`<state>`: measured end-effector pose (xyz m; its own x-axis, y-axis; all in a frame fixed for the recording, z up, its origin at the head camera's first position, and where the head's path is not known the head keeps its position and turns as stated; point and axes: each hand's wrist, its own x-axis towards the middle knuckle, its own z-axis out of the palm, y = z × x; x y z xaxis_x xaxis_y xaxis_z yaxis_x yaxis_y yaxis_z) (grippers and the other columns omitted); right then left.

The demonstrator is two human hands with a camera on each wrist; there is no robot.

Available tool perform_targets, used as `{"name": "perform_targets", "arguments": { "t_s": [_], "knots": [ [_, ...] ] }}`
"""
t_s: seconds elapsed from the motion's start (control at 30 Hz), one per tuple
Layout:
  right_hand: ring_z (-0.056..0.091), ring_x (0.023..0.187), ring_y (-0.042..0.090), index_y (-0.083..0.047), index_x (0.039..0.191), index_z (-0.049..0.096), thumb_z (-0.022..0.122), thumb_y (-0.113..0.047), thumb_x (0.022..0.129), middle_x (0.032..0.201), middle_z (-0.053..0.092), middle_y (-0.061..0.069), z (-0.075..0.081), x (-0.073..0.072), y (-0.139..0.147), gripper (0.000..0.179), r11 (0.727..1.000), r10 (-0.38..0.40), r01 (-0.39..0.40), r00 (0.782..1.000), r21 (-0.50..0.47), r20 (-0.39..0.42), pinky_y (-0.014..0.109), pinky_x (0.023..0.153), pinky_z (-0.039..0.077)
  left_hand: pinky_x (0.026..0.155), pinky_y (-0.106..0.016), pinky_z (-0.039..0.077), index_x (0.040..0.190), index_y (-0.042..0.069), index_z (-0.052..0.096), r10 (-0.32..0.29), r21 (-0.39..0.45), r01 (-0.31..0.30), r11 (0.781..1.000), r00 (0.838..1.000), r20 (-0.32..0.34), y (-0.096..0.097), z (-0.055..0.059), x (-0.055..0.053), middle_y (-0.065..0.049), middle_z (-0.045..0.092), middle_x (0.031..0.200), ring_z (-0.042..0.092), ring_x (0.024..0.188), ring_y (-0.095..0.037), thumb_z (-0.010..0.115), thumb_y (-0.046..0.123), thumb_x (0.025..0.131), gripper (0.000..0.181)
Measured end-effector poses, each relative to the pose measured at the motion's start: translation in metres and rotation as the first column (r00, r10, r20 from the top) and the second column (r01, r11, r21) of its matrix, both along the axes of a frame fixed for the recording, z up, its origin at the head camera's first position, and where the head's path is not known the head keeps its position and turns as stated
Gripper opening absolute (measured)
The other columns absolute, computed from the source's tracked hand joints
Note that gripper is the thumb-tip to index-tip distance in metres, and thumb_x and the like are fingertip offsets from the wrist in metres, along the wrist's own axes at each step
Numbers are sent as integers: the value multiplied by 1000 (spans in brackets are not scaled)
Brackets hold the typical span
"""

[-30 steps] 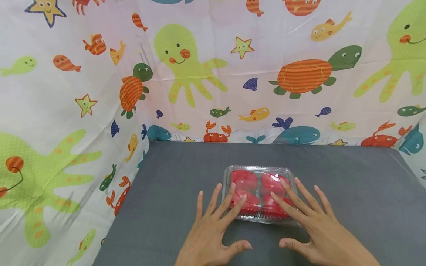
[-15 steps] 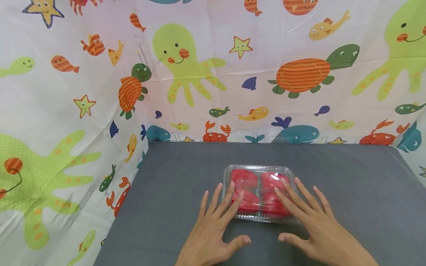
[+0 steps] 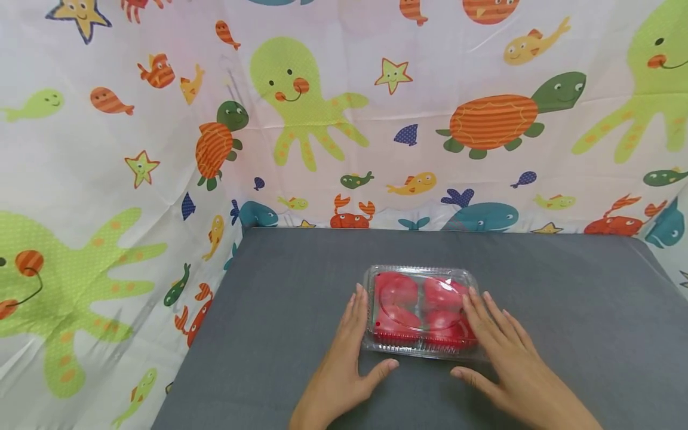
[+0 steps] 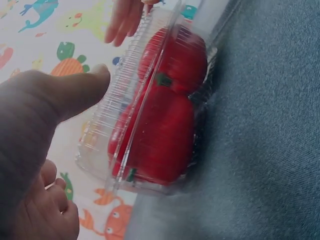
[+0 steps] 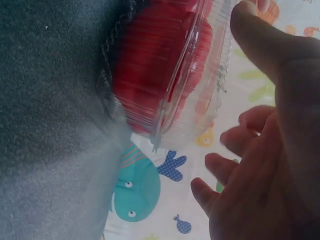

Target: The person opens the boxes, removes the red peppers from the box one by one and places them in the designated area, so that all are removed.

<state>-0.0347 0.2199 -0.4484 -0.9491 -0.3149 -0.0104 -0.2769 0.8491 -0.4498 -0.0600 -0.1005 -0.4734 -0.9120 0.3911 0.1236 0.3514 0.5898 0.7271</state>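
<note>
A clear plastic clamshell box (image 3: 421,345) sits on the grey cloth, lid closed. Inside are several glossy red tomato-like pieces (image 3: 399,291) with small green stems, two of which show in the left wrist view (image 4: 167,135). My left hand (image 3: 337,361) is along the box's left side, fingers straight and together, thumb pointing inward in front of it. My right hand (image 3: 507,355) is at the right side, straight fingertips over the box's right edge. Both thumbs are in front of the near edge, apart from each other. Neither hand grips the box.
A grey cloth-covered table (image 3: 279,298) extends around the box. Behind it hangs a white curtain (image 3: 344,179) printed with sea animals, which also runs along the left side and shows at the far right.
Both hands have moved off the top of the lid to the box's sides, the left outward to the left and the right slightly right. The left fingers have drawn together. The box stays put.
</note>
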Motion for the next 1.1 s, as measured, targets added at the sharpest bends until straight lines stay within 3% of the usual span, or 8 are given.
{"name": "perform_targets", "arguments": {
  "t_s": [0.13,0.23,0.33,0.57,0.77,0.97,1.1],
  "knots": [
    [3,163,39,-17,172,1,79,-65,85,178,3,12,-2,-1,0,126,999,-31,31,1000,-23,2,60,131,4,123,-62,32,169,38,-9,5,101,-12,995,998,70,-1,-4,-5,20,-7,176,3,164,-17,84,54,86,126],
    [7,162,41,-16,171,-1,77,-68,84,178,3,14,-4,-1,0,129,998,-66,67,998,-22,2,73,119,27,122,-62,33,168,39,-11,16,155,-32,987,994,105,0,-8,-8,20,-5,176,7,163,-17,88,52,82,131],
    [12,160,44,-18,171,-5,75,-73,82,178,3,13,-6,-1,0,132,996,-93,93,996,-12,11,76,110,38,122,-63,33,168,40,-11,28,181,-50,982,993,119,0,-11,-10,20,-1,176,11,163,-18,90,51,80,135],
    [22,158,46,-17,171,-3,81,-67,81,178,7,14,-12,0,-1,133,993,-115,115,993,-33,0,74,101,48,123,-62,33,169,39,-9,24,203,-48,978,992,122,-1,-18,-12,18,4,176,16,162,-18,91,53,79,135],
    [28,153,52,-19,171,-7,79,-72,80,176,12,21,-17,-1,-4,136,985,-173,174,983,-16,61,78,95,49,124,-63,29,168,41,-9,13,235,-53,970,986,168,-2,-21,-14,15,8,176,17,162,-18,91,53,78,135],
    [37,146,57,-19,171,-4,79,-71,80,171,23,28,-20,-2,-5,134,979,-203,205,975,-15,89,76,93,52,125,-65,26,169,41,-7,0,286,-59,956,979,202,-1,-22,-15,5,14,177,18,161,-18,92,49,79,133],
    [43,142,58,-16,171,2,81,-66,81,167,29,30,-20,-2,-4,130,979,-200,201,978,-18,64,75,93,51,126,-63,25,169,42,-5,14,296,-77,952,978,210,0,-26,-16,11,13,177,18,161,-16,92,48,78,133]
  ]
}}
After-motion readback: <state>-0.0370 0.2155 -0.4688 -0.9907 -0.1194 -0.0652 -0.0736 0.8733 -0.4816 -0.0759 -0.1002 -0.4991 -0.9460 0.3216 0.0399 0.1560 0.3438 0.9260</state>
